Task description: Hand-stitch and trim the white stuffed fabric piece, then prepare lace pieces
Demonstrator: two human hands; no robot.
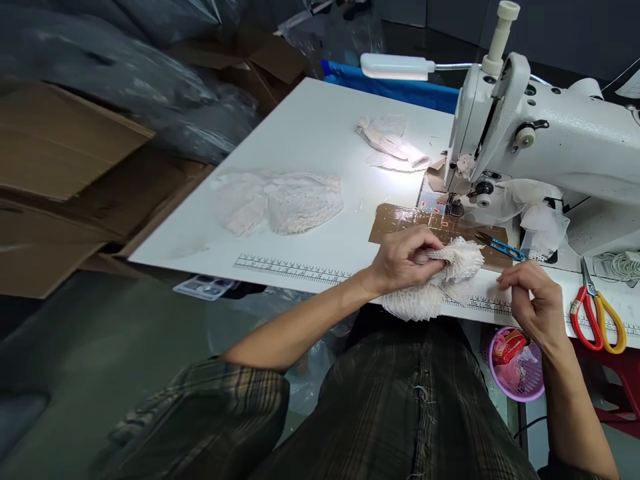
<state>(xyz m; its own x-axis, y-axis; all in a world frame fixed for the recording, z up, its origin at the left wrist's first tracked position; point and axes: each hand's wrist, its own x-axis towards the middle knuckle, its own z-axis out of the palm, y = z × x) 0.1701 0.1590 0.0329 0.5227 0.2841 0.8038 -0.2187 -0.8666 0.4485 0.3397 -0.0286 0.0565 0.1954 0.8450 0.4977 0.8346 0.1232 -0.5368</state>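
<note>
My left hand [407, 261] is closed on a bunched piece of white gathered fabric [463, 260], pinching it between thumb and fingers. The fabric's lower part hangs over the table's front edge. To its right, my right hand [537, 300] is held apart with curled fingers; anything in them is too small to make out. Blue thread snips [501, 247] lie between the hands, just beyond them. Behind the fabric is the needle area of a white sewing machine [565, 133]. Two more white gathered pieces lie on the table, one at the left [305, 203] and one near the lamp light [393, 141].
Red-and-yellow scissors [597, 313] rest at the right edge. A ruler strip [295, 269] runs along the white table's [280, 133] front. Below hangs or stands a purple basket [517, 393] holding scraps. Cardboard boxes [60, 147] and plastic bags fill the left. A lamp [397, 67] shines from behind.
</note>
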